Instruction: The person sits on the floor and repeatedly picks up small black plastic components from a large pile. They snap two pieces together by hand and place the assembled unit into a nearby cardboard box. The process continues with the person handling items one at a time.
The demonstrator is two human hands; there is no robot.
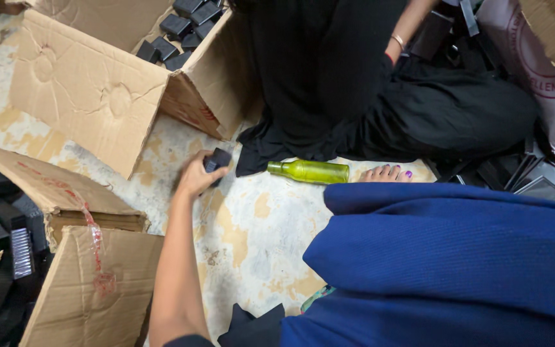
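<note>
1. Worn, mottled flooring (252, 225) forms the work surface; we sit on it among open cardboard boxes, facing a second person dressed in black (354, 83).
2. Our left hand (197, 177) reaches forward with its fingers wrapped around a small black block (218, 160), which it holds just above the floor, near the corner of the large box (97, 90).
3. Our right hand is out of view, hidden perhaps beneath the blue cloth (451, 257); we cannot tell its state.
4. More black blocks (181, 29) lie inside the large box, and others fill the near box (8, 244) at the left.
5. Risk: the grip covers only part of the block, so we judge that it could slip and strike the hard floor.
6. Risk: a green glass bottle (309, 171) lies on its side just right of the hand, beside the other person's bare toes (390, 173); a careless sweep could set it rolling.
</note>
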